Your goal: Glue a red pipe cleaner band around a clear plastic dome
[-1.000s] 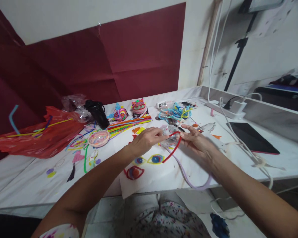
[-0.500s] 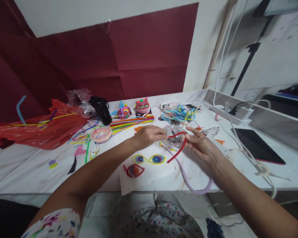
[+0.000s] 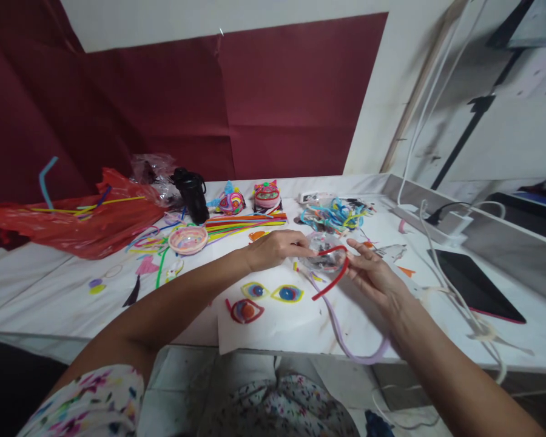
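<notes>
A red pipe cleaner is stretched between my two hands, bent over into a hook with its free end pointing down and left. My left hand pinches one end. At the bend, my right hand grips it between thumb and fingers, the other fingers apart. Just behind it sits a clear plastic container with small dark bits. Below on a white sheet lie two yellow-edged blue eye shapes and a red-edged eye shape with an orange middle. A lilac pipe cleaner curves under my right wrist.
Behind are bundled pipe cleaners, two colourful craft figures, a blue tangle and a black bottle. A pink bowl and red plastic bag stand left. On the right lie a tablet and white cables.
The view has shifted slightly, so things sit a little differently in it. Both hands keep their hold on the red pipe cleaner, whose bend looks slightly rounder at my right fingers.
</notes>
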The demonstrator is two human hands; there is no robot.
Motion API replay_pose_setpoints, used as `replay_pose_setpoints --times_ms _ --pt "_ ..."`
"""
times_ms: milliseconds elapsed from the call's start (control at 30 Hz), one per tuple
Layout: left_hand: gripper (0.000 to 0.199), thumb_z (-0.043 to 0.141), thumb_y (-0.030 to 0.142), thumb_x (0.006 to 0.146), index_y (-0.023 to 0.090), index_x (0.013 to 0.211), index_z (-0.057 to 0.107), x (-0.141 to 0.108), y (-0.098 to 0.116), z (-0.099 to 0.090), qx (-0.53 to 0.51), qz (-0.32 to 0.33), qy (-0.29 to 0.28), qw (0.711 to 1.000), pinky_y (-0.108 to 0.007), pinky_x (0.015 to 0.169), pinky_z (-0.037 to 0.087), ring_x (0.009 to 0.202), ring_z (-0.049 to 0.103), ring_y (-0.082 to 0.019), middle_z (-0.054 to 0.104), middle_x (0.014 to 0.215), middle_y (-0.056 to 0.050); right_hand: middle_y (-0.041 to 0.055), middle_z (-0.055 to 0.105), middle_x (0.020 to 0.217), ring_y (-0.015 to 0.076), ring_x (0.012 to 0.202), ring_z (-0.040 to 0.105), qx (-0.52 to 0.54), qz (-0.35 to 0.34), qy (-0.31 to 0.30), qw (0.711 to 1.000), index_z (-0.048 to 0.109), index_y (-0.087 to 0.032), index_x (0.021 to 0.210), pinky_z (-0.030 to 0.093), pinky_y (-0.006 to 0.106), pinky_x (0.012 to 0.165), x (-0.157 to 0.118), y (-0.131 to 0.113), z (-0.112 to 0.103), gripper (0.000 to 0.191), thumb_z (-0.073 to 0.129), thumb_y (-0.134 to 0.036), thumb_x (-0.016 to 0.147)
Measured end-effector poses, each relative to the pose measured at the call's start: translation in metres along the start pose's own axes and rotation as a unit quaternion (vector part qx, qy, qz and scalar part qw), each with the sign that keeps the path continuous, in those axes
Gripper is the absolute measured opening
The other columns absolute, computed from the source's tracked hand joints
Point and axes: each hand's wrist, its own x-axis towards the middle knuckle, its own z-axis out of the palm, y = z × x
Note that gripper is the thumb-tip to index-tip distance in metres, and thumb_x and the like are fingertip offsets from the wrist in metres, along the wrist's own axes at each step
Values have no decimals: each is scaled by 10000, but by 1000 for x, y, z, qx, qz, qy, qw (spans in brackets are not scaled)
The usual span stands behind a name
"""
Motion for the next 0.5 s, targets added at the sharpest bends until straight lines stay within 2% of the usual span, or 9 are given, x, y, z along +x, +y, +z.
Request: replay_pose_setpoints --times_ms 133,300,500 --pt "427 372 -66 777 150 994 670 -1 -4 1 -15 2 16 1000 -270 817 518 935 637 -148 715 951 -85 -25 683 717 129 605 686 0 1 9 1000 570 -212 964 622 235 590 -2 -1 3 457 688 38 600" --pt "319 401 15 862 135 907 693 1 -3 1 -16 -17 34 999 -245 755 526 852 643 -133 704 923 -102 20 701 741 137 612 690 3 0 16 1000 575 -183 966 614 217 593 -3 -2 4 458 690 47 587" --pt "299 421 80 896 150 861 710 1 -3 4 -14 -26 64 997 -225 703 511 798 638 -125 692 869 -93 8 699 737 137 605 690 13 5 5 1000 573 -192 966 615 221 592 -3 -1 3 468 714 40 585"
